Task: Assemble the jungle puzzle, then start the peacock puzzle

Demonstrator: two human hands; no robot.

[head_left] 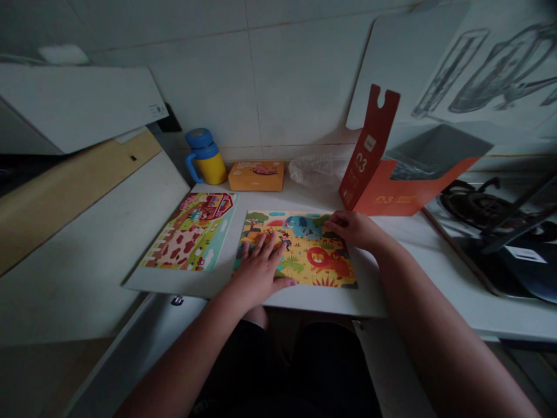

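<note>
A yellow jigsaw puzzle (307, 255) with an elephant, lions and trees lies flat on the white table, its pieces joined into a rectangle. My left hand (261, 267) rests on its left part, fingers spread and nothing held. At the upper right corner of the puzzle is my right hand (348, 227), with its fingers pinched together at the edge. Whatever those fingertips may hold is hidden. To the left lies a second picture, a farm puzzle (185, 235) with a red barn and a spotted cow.
Behind the puzzles stand a blue and yellow flask (205, 157), an orange box (256, 176) and crumpled clear plastic (315, 170). An open orange carton (391, 194) stands at the back right. A white box (78, 101) leans in from the left, and dark equipment (491, 232) lies right.
</note>
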